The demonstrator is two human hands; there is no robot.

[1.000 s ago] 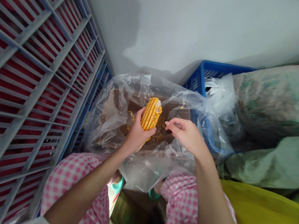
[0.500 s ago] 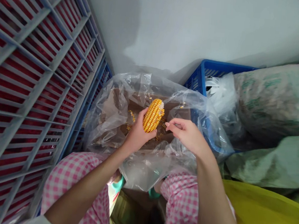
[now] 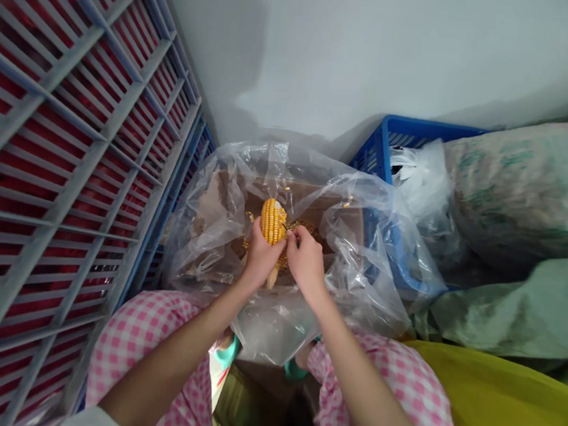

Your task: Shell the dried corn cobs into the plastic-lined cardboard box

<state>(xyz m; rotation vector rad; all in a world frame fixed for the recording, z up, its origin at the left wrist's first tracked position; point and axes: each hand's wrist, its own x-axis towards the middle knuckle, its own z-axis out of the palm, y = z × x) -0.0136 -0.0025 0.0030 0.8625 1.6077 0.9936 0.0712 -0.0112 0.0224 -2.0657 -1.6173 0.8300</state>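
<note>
A yellow ear of corn (image 3: 273, 220) stands nearly upright in my left hand (image 3: 261, 259), whose fingers are wrapped round its lower part. Some kernels are gone near its tip, on the right side, where pale cob shows. My right hand (image 3: 306, 258) is closed in a pinch right beside the ear. A thin dark sliver shows at its fingertips, too small to name. Below both hands lies a cardboard box (image 3: 311, 192) lined with a clear plastic bag (image 3: 249, 153). Loose kernels are scattered inside, and a pale bare cob (image 3: 272, 277) shows below my left hand.
Tall slatted crates (image 3: 83, 153) with red contents rise on the left. To the right stands a blue basket (image 3: 387, 142) with white plastic bags (image 3: 420, 179), beside a full sack (image 3: 532, 183). Yellow fabric (image 3: 506, 408) lies at lower right. A pale wall (image 3: 380, 48) closes off the back.
My left hand has brought the ear left and slightly down, turning it more upright. My right hand has moved left from apart to right beside the ear. The bare cob has come into view.
</note>
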